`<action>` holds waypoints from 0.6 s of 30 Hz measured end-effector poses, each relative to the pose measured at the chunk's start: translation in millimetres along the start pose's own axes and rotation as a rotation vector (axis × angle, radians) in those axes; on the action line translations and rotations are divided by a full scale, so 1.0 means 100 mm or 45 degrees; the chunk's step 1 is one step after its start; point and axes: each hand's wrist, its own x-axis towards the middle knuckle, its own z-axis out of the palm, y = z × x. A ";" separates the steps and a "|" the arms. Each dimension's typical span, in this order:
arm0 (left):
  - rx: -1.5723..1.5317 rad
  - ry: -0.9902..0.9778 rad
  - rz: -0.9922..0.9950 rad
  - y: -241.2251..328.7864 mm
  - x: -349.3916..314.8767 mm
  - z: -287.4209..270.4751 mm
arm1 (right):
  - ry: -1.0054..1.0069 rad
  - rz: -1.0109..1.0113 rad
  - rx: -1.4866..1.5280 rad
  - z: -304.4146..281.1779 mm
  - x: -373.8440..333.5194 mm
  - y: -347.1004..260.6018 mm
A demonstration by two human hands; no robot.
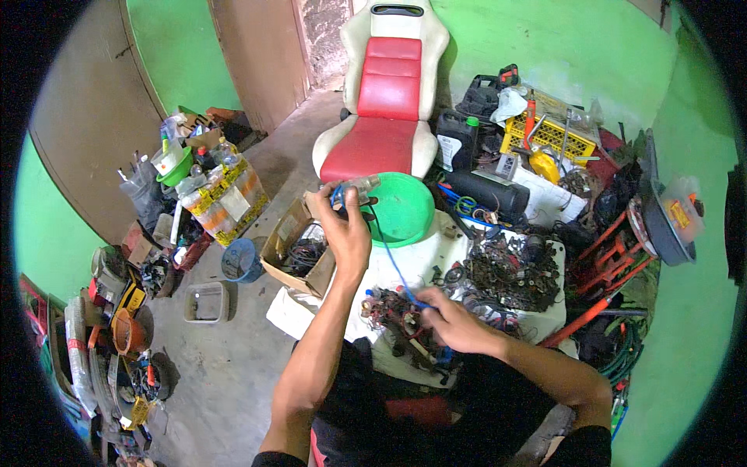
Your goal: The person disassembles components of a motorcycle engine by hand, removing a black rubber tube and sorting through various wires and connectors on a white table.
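Observation:
My left hand [348, 232] is raised at the near left edge of a green plastic basin [408, 218]. Its fingers are closed around a greyish cylindrical part [364, 185] that I cannot identify more exactly. From there a blue wire [395, 265] runs down to my right hand [461, 325], whose fingers pinch its lower end, slightly blurred. Beneath and beside that hand lies a tangled heap of wires and connectors [393, 311] on a white surface [354, 307]. Right of it spreads a bigger pile of small dark parts [513, 276].
An open cardboard box [320, 279] with cables stands left of the basin. Behind is a red and white car seat [381, 144]. A black canister [455, 140], a yellow crate [572, 142] and a red metal stand [595, 292] crowd the right. A clear tub [207, 317] sits on the floor.

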 end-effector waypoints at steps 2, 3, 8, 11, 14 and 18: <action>0.472 -0.100 0.276 -0.21 0.05 -0.14 | 0.279 -0.433 -0.440 0.01 -0.09 -0.04; 0.603 -0.230 0.388 -0.25 0.04 -0.22 | 0.228 -0.524 -0.459 -0.03 -0.15 -0.20; 0.664 -0.963 0.305 -0.17 -0.15 -0.15 | 0.471 -0.745 -0.700 -0.46 -0.31 -0.45; 0.526 -1.122 0.358 -0.13 -0.33 0.00 | 0.820 -0.753 -0.760 -0.78 -0.30 -0.53; 0.371 -1.292 0.072 -0.02 -0.52 0.15 | 1.134 -0.642 -0.786 -0.99 -0.23 -0.46; 0.220 -1.443 -0.104 0.13 -0.72 0.26 | 1.347 -0.493 -0.639 -1.18 -0.08 -0.25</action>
